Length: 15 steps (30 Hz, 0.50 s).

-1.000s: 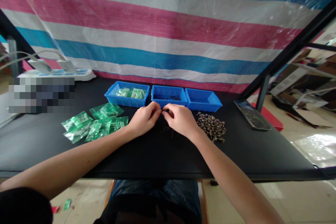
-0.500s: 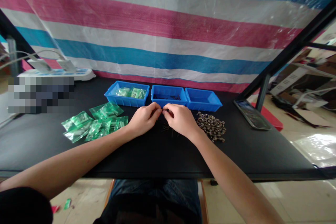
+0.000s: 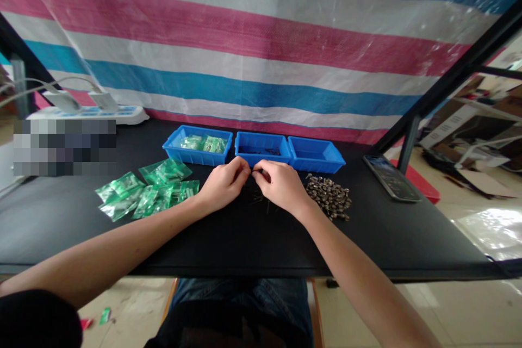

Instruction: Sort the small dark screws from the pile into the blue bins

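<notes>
My left hand (image 3: pixel 225 183) and my right hand (image 3: pixel 280 183) meet almost fingertip to fingertip in front of the middle blue bin (image 3: pixel 263 159). Both are closed in a pinch. Something small and dark shows at the fingertips, too small to name. Just under my right hand, a few thin dark pins (image 3: pixel 261 197) lie on the black table (image 3: pixel 244 244), partly hidden by the hand. A heap of small metallic brown pieces (image 3: pixel 329 197) sits right of my right hand. Left of my left hand are several green-and-clear plastic packets (image 3: pixel 149 190).
The left blue bin (image 3: pixel 197 159) holds more green packets; dark thin pieces lie in the middle one. A right blue bin (image 3: pixel 316 163) adjoins it. A phone (image 3: pixel 391 178) lies at the right. A white power strip (image 3: pixel 130 115) stands back left, before a striped tarp (image 3: pixel 261 38).
Both hands stay nearly in place; only the fingertips shift slightly, the left ones rising a little. The bins, packets and heap look the same.
</notes>
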### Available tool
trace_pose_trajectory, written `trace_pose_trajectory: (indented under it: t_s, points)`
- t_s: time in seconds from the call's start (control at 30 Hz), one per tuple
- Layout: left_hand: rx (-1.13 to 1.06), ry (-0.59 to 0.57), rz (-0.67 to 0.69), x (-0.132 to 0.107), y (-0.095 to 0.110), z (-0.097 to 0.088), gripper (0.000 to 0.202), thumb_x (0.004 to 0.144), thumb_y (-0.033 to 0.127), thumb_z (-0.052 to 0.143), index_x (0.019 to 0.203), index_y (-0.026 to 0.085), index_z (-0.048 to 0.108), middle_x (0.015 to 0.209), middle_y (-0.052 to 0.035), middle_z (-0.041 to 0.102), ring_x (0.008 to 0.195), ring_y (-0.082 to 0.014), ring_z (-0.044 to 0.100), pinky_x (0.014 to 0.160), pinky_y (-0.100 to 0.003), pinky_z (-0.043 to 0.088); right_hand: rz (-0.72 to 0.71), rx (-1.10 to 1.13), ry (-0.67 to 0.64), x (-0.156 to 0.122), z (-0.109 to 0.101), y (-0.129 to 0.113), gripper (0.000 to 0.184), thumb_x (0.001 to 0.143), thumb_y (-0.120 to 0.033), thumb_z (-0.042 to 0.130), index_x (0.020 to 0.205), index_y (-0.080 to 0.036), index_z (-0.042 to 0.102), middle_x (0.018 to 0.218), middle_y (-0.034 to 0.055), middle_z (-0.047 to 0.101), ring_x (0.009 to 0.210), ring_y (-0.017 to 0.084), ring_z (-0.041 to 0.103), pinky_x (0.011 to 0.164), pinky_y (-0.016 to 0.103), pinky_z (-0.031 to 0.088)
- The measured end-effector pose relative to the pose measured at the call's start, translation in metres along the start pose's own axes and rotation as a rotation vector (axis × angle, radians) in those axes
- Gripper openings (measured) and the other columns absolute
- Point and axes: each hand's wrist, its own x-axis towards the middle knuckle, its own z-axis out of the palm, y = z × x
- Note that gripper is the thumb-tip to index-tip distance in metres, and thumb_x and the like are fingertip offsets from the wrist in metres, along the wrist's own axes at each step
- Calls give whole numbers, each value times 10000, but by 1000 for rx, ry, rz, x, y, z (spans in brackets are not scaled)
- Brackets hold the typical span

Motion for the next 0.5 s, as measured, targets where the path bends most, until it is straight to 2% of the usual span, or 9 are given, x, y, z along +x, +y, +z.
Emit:
trace_pose_trajectory:
  t_s: [0.37, 0.5]
  points:
    - [1, -13, -24, 1, 1, -2, 218, 868, 320, 360, 756, 183, 487, 595, 25, 527, 550, -117, 506, 549, -218, 356, -16, 16, 5, 0, 1, 1, 135, 840, -227, 498, 872, -217, 629, 781, 1, 655, 651, 122, 557, 567, 220, 312]
    - [-13, -16, -12, 0, 1, -2, 183, 865, 312, 369, 804, 183, 484, 613, 25, 531, 559, -115, 508, 547, -216, 353, -9, 10, 3, 0, 1, 1, 137, 839, -222, 500, 875, -213, 632, 782, 3, 657, 657, 125, 562, 572, 220, 317]
